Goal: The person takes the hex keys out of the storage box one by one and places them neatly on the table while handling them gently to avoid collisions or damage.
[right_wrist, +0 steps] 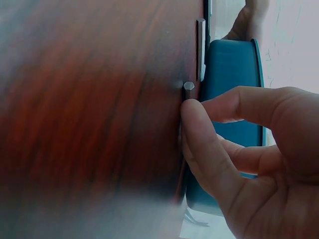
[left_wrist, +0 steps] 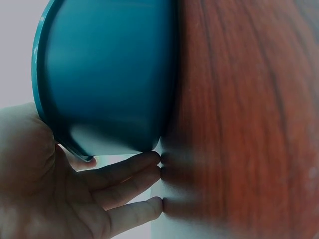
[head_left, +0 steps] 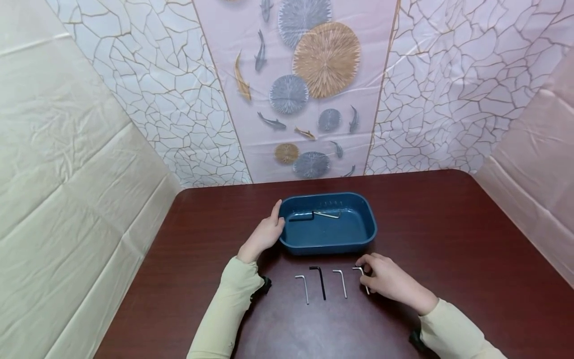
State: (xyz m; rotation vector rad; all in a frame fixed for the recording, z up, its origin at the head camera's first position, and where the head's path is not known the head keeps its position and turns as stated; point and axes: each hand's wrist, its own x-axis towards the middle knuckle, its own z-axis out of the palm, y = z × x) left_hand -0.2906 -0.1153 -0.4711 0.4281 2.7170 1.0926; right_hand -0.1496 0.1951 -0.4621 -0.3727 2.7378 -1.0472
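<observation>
A blue plastic tray (head_left: 329, 248) stands on the table, with a black hex key (head_left: 301, 218) and a silver hex key (head_left: 326, 215) inside. My left hand (head_left: 264, 233) holds its left side, thumb over the rim; in the left wrist view, several fingers (left_wrist: 134, 214) reach down to the table outside the tray. In front of the tray, my right hand (head_left: 389, 280) pinches a silver hex key (head_left: 358, 269) lying on the table, its end (right_wrist: 188, 86) showing beyond the fingertips. Left of it lie a silver (head_left: 343, 284), a black (head_left: 322, 283) and another silver hex key (head_left: 305, 289).
The dark red-brown wooden table (head_left: 439, 224) has rounded far corners. Patterned cloth (head_left: 314, 124) hangs behind it, and pale cloth (head_left: 67, 199) covers the sides. Dark bands (head_left: 261, 288) are on both wrists.
</observation>
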